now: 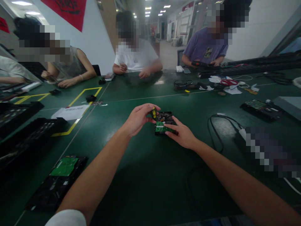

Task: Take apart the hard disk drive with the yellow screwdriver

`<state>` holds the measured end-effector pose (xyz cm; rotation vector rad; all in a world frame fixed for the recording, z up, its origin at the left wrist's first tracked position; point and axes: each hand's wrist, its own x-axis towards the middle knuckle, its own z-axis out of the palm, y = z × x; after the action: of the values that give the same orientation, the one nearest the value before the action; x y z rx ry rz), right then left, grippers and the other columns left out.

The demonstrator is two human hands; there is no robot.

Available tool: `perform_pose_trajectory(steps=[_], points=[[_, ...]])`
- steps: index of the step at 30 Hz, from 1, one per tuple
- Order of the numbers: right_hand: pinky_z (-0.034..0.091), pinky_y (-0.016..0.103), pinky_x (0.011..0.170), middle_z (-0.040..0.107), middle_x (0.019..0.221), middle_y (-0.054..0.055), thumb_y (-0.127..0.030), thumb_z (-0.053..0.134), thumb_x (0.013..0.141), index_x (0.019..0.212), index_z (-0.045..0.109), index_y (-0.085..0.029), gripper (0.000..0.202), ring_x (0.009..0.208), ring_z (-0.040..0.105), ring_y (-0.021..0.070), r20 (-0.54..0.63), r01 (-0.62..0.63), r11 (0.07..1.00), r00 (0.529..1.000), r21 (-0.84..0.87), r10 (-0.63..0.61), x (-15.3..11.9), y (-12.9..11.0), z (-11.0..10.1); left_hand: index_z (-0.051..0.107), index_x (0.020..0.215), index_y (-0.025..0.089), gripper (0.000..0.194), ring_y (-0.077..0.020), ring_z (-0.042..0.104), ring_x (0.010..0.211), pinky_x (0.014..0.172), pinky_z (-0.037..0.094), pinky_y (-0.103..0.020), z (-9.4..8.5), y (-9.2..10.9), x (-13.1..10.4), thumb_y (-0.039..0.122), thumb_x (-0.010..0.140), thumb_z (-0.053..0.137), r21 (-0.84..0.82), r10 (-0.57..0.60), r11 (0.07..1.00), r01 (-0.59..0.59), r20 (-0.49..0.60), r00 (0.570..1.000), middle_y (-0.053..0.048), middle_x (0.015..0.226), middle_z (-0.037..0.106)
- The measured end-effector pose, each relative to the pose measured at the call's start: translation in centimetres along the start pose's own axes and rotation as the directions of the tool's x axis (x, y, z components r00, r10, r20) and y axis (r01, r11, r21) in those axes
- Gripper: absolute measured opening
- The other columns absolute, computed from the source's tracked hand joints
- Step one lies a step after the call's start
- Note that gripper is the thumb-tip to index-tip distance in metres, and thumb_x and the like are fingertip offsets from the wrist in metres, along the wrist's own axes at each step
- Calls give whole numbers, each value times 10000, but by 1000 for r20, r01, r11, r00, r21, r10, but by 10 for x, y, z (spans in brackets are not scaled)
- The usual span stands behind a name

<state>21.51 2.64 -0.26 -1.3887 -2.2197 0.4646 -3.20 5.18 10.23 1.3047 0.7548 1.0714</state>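
A small black device with a green circuit board lies on the dark green table, between my hands. My left hand is closed around a black and yellow screwdriver, held over the device's upper left part. The screwdriver's tip is too small to make out. My right hand rests at the device's right side, its fingers spread and reaching over the board and edge.
At the lower left lies a larger black unit with a green board; black trays stand beyond it. A cable and power strip are on the right, another device farther back. Three people sit across the table.
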Motion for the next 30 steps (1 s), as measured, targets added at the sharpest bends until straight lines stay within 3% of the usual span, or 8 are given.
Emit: perform_pose_trajectory(steps=[5, 11, 21, 30], points=[[481, 552, 1082, 263, 1707, 65, -576, 594, 969, 1440, 622, -382, 510, 1314, 600, 354, 2, -2, 1000, 1000, 10, 2, -1, 2, 1, 691, 1060, 189, 232, -210, 656, 919, 630, 581, -282, 0, 0, 1, 362, 913, 641, -47, -12, 999, 12, 15, 1000, -77, 954, 673], [474, 554, 1092, 279, 1700, 62, -578, 595, 966, 1436, 622, -387, 508, 1393, 531, 360, -10, 16, 1000, 1000, 2, -16, 0, 4, 2, 680, 1017, 176, 244, -217, 666, 954, 719, 604, -326, 1, 0, 0, 400, 933, 636, -86, -15, 996, 19, 45, 999, -85, 983, 677], [485, 520, 1085, 292, 1695, 83, -545, 610, 967, 1417, 648, -351, 492, 1341, 583, 345, -10, 25, 1000, 1000, 11, -25, 0, -1, 0, 757, 1012, 206, 301, -173, 605, 911, 628, 505, -230, 2, -1, -1, 478, 887, 725, 71, 35, 997, -36, 9, 999, -67, 1053, 668], [491, 539, 1072, 292, 1692, 94, -564, 596, 970, 1427, 639, -365, 500, 1273, 631, 351, 7, 1, 1000, 1000, -12, -1, 1, -3, -1, 703, 1106, 192, 288, -190, 637, 945, 639, 541, -250, 2, -1, -3, 411, 919, 687, 10, 7, 1000, -8, 61, 998, -72, 1019, 656]])
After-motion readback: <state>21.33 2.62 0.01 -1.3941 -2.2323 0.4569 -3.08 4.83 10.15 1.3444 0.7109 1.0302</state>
